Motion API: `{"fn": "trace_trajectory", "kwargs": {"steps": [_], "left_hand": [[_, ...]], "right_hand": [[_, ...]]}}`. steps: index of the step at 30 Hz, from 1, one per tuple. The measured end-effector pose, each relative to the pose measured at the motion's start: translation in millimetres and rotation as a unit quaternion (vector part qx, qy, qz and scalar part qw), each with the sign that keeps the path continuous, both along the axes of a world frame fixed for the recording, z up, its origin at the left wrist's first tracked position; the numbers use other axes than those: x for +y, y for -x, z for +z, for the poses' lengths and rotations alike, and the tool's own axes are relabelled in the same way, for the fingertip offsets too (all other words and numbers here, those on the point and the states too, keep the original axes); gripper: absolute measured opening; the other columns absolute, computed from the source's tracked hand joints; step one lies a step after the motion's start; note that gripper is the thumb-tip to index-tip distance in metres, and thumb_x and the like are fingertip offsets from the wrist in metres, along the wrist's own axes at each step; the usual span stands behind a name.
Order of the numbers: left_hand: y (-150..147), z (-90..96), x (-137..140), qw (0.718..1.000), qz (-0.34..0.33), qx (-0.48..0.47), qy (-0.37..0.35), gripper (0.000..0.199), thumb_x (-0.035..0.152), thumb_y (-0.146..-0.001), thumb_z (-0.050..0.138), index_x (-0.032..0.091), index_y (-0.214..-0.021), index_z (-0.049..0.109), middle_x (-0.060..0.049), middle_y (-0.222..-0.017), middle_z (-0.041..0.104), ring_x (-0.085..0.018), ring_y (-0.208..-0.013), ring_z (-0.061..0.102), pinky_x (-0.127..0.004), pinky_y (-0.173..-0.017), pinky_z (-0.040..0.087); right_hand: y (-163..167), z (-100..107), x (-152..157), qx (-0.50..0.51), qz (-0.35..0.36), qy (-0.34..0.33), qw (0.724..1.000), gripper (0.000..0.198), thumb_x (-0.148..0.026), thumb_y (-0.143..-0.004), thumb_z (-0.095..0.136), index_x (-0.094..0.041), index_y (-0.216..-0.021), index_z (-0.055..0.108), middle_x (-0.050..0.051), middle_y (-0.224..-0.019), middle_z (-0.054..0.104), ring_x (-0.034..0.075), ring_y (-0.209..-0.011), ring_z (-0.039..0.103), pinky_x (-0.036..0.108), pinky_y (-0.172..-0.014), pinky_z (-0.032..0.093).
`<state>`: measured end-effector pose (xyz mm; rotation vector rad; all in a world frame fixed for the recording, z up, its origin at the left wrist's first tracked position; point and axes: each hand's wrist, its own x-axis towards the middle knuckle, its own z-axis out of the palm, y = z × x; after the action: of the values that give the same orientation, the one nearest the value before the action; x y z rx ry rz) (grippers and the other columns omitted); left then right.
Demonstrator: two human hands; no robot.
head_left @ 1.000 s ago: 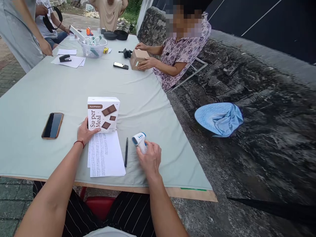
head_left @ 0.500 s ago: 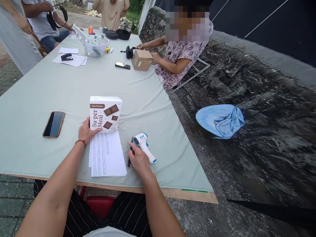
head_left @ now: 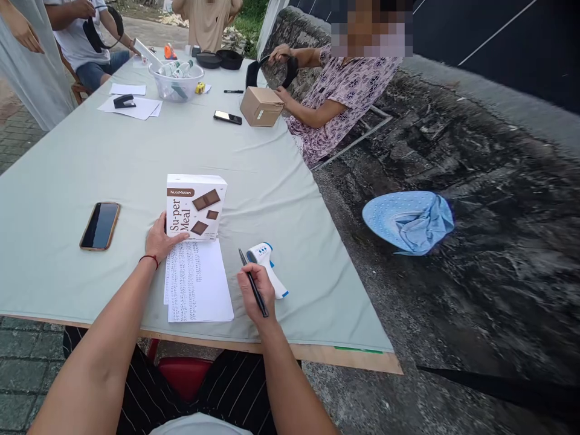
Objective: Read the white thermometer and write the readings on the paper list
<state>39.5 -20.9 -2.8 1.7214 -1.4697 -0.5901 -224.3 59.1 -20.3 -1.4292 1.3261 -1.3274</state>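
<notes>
A white Su-per Meal box with brown chocolate pictures stands upright at the top of some sheets of paper. My left hand grips its lower left corner, thumb across the front and fingers hidden behind. Rows of small handwriting fill the left part of the top sheet. My right hand is closed around a black pen, held at a slant to the right of the paper. Just beyond that hand lies a white and blue infrared thermometer.
A phone lies to the left. Farther up are a cardboard box, another phone, a stapler and a plastic basin with bottles. People sit around the table; one at right holds a black headband-like item. A blue hat lies on the ground.
My right hand has picked the pen up off the table and now grips it. My left hand stays on the box. The person at right has lifted the black item from the table.
</notes>
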Motion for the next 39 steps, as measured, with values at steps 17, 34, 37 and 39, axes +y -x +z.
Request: {"fn": "trace_trajectory", "kwargs": {"steps": [17,34,37,39], "left_hand": [[1.1,-9.0,-4.0,1.0,-0.008,-0.009,0.016,0.079,0.055,-0.065,0.079,0.027,-0.133,0.051,-0.004,-0.121,0.064,-0.028,-0.109,0.061,-0.04,-0.091,0.05],[5.2,-7.8,-2.9,1.0,-0.008,-0.009,0.02,0.075,0.053,-0.063,0.08,0.027,-0.128,0.053,-0.003,-0.116,0.066,-0.028,-0.106,0.061,-0.042,-0.088,0.05],[5.4,-8.2,-2.9,1.0,-0.007,-0.009,0.015,0.076,0.052,-0.063,0.081,0.027,-0.129,0.053,-0.004,-0.118,0.065,-0.029,-0.108,0.06,-0.043,-0.089,0.05],[5.4,-8.1,-2.8,1.0,-0.006,-0.007,0.012,0.077,0.053,-0.063,0.081,0.027,-0.129,0.053,-0.004,-0.118,0.065,-0.03,-0.109,0.06,-0.043,-0.089,0.05]], "right_hand": [[-32.6,-2.0,16.8,-0.187,0.049,-0.11,0.975,0.02,-0.037,-0.073,0.062,-0.019,-0.081,0.061,-0.006,-0.051,0.05,0.011,-0.049,0.045,0.026,-0.052,0.037],[-53.1,-19.1,16.3,0.002,0.025,-0.008,1.0,0.015,-0.032,-0.071,0.056,-0.02,-0.061,0.055,-0.003,-0.053,0.051,0.011,-0.049,0.045,0.024,-0.049,0.039],[-53.3,-19.5,16.5,0.008,0.028,-0.005,1.0,0.016,-0.032,-0.071,0.056,-0.02,-0.061,0.055,-0.003,-0.053,0.052,0.011,-0.049,0.046,0.024,-0.049,0.039],[-53.7,-20.2,16.5,0.016,0.037,-0.011,0.999,0.016,-0.033,-0.071,0.056,-0.02,-0.062,0.055,-0.003,-0.053,0.052,0.011,-0.049,0.046,0.024,-0.05,0.039]]}}
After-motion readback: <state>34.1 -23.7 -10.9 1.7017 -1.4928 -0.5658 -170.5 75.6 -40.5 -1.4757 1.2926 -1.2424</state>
